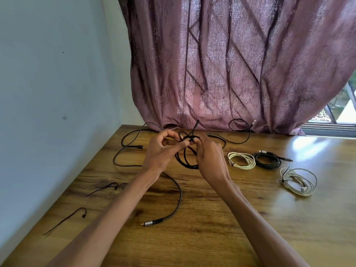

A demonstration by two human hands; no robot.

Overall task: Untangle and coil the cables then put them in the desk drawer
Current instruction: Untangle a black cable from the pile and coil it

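Both hands are raised over the wooden desk (212, 218) and work on a black cable (185, 160) whose loops hang between them. My left hand (161, 151) pinches a strand of it near the top, and my right hand (210, 158) grips the looped part. The cable's tail runs back to the curtain and ends in a plug (253, 122). A grey cable (178, 189) with a metal plug (149, 222) trails loose from under my left forearm and across the desk's left side. Three tied coils lie to the right: a cream coil (241, 160), a black coil (267, 160) and a white coil (298, 181).
Loose black ties lie at the left, one (109, 186) by the wall and one (65, 220) nearer me. A pale wall borders the desk's left edge. A purple curtain (231, 64) hangs down to its back edge, with a window (344, 112) at the right. No drawer is in view.
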